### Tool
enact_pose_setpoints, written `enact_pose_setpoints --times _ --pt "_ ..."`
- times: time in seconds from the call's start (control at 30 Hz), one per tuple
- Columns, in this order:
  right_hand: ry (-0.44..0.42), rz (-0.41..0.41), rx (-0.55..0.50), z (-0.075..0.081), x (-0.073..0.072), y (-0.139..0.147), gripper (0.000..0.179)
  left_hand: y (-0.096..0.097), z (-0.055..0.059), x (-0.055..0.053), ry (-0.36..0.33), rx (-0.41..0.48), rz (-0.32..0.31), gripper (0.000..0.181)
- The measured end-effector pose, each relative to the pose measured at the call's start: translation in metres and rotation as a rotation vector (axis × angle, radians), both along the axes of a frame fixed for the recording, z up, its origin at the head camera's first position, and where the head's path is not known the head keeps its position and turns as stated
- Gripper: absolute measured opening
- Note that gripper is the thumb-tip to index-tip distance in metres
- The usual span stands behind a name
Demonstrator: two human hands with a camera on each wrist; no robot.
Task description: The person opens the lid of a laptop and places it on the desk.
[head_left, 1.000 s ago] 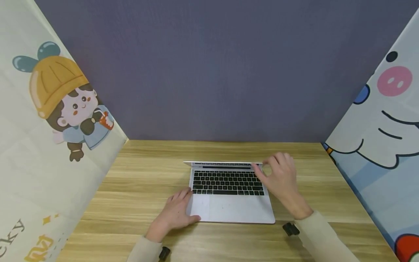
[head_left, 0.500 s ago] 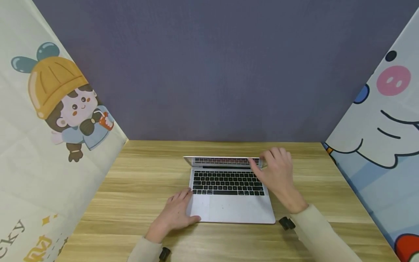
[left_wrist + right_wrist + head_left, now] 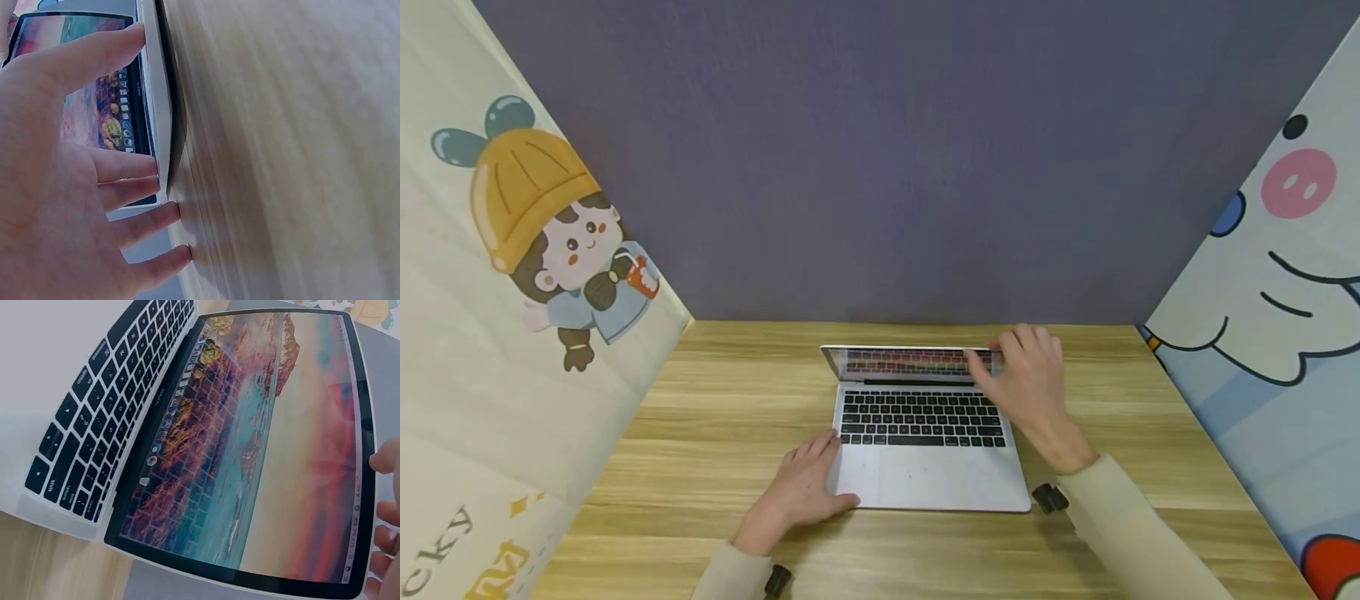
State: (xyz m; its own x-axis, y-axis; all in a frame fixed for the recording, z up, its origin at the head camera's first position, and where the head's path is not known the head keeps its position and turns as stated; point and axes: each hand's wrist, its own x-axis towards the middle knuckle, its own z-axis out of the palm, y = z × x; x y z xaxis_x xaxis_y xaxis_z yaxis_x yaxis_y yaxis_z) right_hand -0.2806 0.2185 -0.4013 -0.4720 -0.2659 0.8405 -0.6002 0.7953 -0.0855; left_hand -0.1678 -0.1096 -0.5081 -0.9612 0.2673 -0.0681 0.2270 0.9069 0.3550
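An open silver laptop (image 3: 932, 479) sits on the wooden table, its lit screen (image 3: 269, 450) showing a colourful coastal picture in the right wrist view. At the lid's upper right corner, my right hand (image 3: 1032, 387) pinches the edge, thumb on the screen side and fingers behind. My left hand (image 3: 805, 483) rests at the base's front left corner. Its thumb touches the front edge and its fingers reach along the left side, spread and nearly straight in the left wrist view. The black keyboard (image 3: 922, 418) faces me.
The wooden table (image 3: 700, 433) ends at a dark grey-blue panel (image 3: 880, 167) behind the laptop. Cartoon-printed sheets stand on the left (image 3: 475, 400) and right (image 3: 1247, 392). A small black device (image 3: 1049, 497) is at the right wrist.
The laptop lid has swung further up and back, and more of the screen shows. My right hand has moved with it, away from me and slightly left. My left hand has stayed put.
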Motion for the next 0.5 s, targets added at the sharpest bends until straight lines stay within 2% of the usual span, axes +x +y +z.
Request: enact_pose_setpoints --times 0.27,0.5 --pt "-0.067 -0.067 0.043 0.009 -0.008 -0.003 0.037 0.002 0.002 0.0 -0.015 0.019 0.016 0.1" --pt "-0.103 -0.08 0.048 0.014 -0.014 -0.005 0.037 0.002 0.003 0.0 -0.025 0.021 0.019 0.102"
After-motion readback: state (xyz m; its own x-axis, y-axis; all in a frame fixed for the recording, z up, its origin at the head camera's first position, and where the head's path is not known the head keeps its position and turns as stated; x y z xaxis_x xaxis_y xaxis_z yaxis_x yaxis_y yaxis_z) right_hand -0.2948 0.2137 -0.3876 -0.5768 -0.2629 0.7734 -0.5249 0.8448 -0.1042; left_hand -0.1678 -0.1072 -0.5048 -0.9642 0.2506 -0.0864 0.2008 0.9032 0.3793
